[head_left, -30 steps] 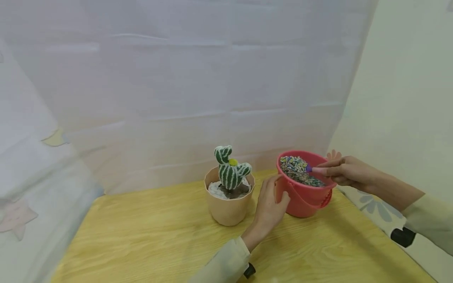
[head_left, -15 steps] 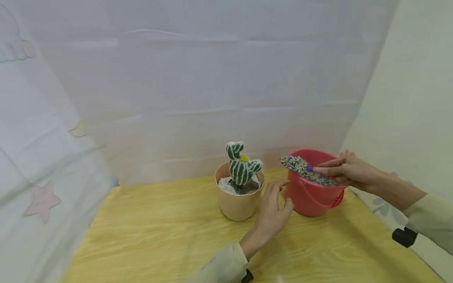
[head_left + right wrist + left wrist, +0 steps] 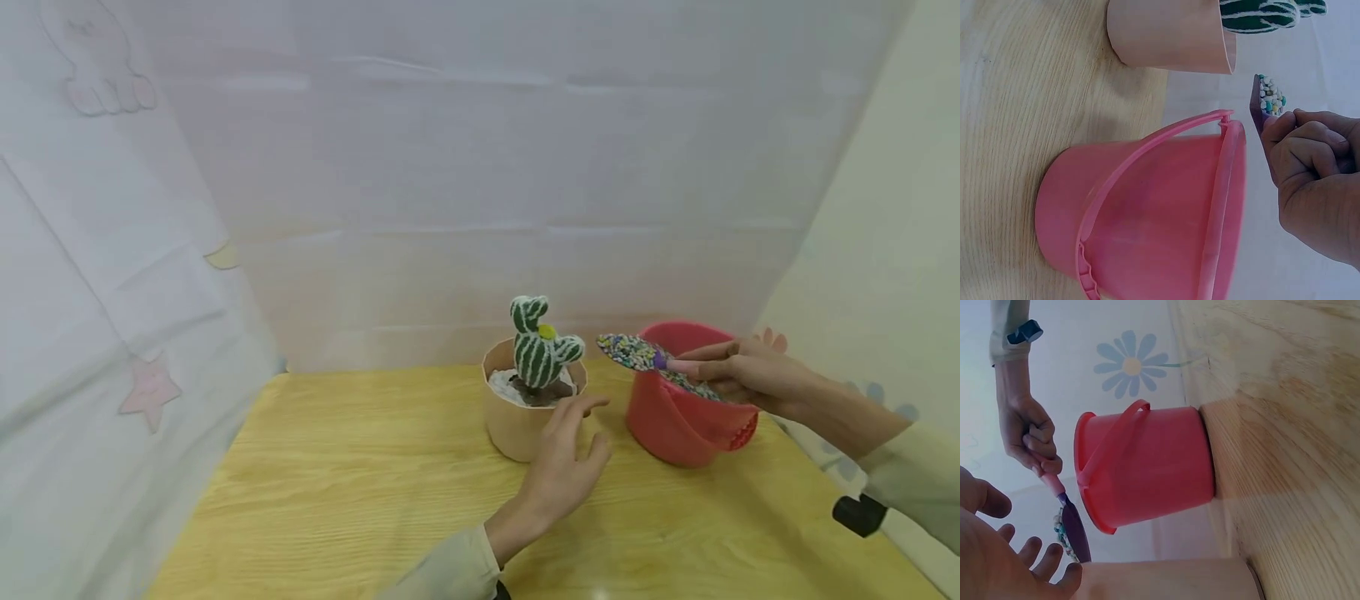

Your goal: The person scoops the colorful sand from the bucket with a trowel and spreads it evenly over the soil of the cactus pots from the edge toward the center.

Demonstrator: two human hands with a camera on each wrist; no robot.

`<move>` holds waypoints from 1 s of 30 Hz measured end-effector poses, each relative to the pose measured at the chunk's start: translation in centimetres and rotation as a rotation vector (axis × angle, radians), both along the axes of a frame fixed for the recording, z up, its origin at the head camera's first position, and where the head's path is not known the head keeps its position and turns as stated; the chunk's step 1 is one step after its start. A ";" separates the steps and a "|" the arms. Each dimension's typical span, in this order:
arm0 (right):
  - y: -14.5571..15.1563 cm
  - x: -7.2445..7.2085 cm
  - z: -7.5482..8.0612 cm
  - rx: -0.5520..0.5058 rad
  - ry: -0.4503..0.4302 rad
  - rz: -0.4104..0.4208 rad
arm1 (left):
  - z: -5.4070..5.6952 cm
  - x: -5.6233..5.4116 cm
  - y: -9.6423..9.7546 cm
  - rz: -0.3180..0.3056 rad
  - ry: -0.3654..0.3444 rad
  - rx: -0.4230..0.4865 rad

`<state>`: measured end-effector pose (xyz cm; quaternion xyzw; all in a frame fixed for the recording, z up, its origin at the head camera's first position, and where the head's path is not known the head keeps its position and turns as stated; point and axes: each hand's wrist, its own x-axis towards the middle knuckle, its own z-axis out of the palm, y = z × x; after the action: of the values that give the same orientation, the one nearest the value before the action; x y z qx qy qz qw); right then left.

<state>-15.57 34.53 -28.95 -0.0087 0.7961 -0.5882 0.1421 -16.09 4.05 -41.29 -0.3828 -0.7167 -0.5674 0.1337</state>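
Observation:
My right hand (image 3: pixel 757 375) grips the pink handle of a small trowel with a purple blade (image 3: pixel 1074 531). Multicoloured pebbles (image 3: pixel 628 352) are heaped on the blade, held above the rim of a pink bucket (image 3: pixel 671 429) and extending past it on the pot side. More pebbles (image 3: pixel 693 386) show inside the bucket. My left hand (image 3: pixel 558 471) holds nothing, fingers spread and slightly bent, in front of a peach plant pot (image 3: pixel 513 429); its fingertips overlap the pot's rim in the head view. A green-and-white knitted cactus (image 3: pixel 537 360) with a yellow flower stands in the pot.
The pot and bucket stand side by side on a wood-grain table (image 3: pixel 360 475), near its back edge. Behind it hangs a pale sheet (image 3: pixel 450 167). The bucket's handle (image 3: pixel 1147 147) hangs down its side.
The trowel with its pebbles has risen out of the bucket and shifted toward the pot. My left hand has left the bucket's side and moved toward the pot. The head view has turned left.

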 end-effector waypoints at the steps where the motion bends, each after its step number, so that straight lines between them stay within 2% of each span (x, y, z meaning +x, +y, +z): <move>1: -0.1 -0.1 0.0 -0.003 -0.002 0.000 | -0.1 0.0 -0.3 -0.006 -0.006 0.003; 4: -0.4 -0.2 -0.2 0.011 0.002 0.000 | -0.4 -0.2 -1.1 -0.012 -0.002 0.032; 9: -0.8 -0.8 -0.4 0.029 0.004 0.020 | -0.2 -1.1 -2.8 0.039 0.060 0.118; 13: -1.5 -1.2 -0.2 0.013 -0.007 0.045 | 0.1 -2.4 -4.3 0.124 0.099 0.188; 16: -2.1 -1.4 -0.1 0.037 -0.009 0.030 | 0.1 -3.6 -5.3 0.209 0.132 0.233; 19: -2.6 -1.8 -0.1 0.064 -0.018 0.004 | -0.2 -4.8 -5.9 0.282 0.129 0.264; 22: -3.1 -2.3 -0.2 0.064 -0.020 0.005 | -0.7 -5.8 -6.4 0.347 0.092 0.272; 25: -3.7 -2.7 -0.3 0.045 -0.007 0.020 | -1.3 -6.5 -6.6 0.388 0.015 0.258; 28: -4.1 -3.2 -0.6 0.031 0.015 0.039 | -1.9 -7.0 -6.8 0.384 -0.110 0.246; 30: -4.4 -3.5 -0.9 0.024 0.023 0.053 | -2.3 -7.2 -6.8 0.352 -0.203 0.250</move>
<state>-19.11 30.13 -29.88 -0.0349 0.8041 -0.5746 0.1484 -23.32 -2.75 -43.61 -0.1732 -0.7062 -0.6553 0.2044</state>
